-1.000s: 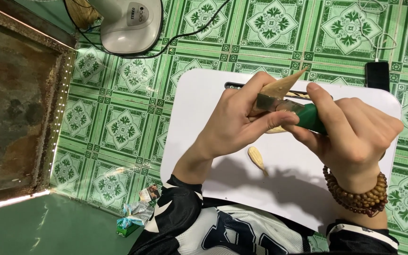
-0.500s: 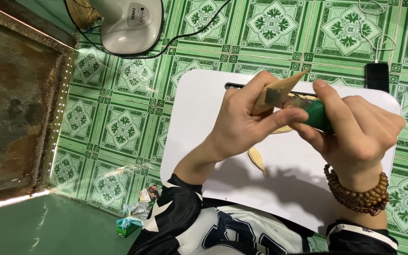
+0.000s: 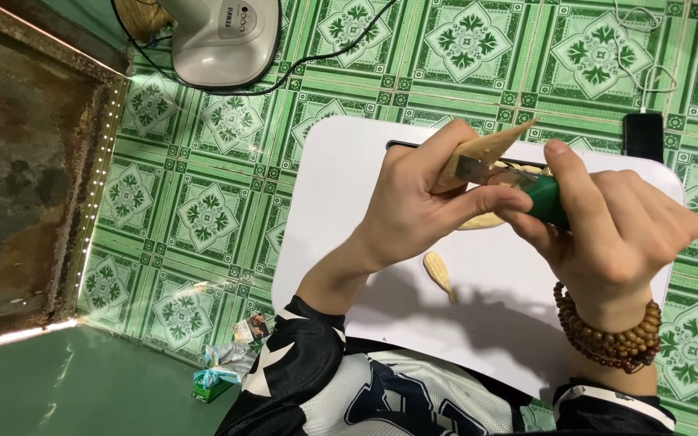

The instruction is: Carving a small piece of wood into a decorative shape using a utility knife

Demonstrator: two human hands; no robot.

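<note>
Whittling is what the head view shows: the left hand (image 3: 422,206) is closed around a pale wooden stick (image 3: 490,148) whose pointed end sticks up past the fingers, while the right hand (image 3: 616,234) is wrapped round the green handle of a knife (image 3: 544,198), its short blade laid flat against the wood. Both are held just above the white tabletop (image 3: 349,186). To do this cut well, I judge the blade should stay at a shallow angle and travel away from the left thumb (which sits close to the edge), taking thin slices.

Counted: one stick, one knife, two curled shavings (image 3: 438,274) on the tabletop, one of them half hidden under the hands, one beaded bracelet (image 3: 611,339), one dark phone (image 3: 644,137) on the green tiled floor (image 3: 203,218).
</note>
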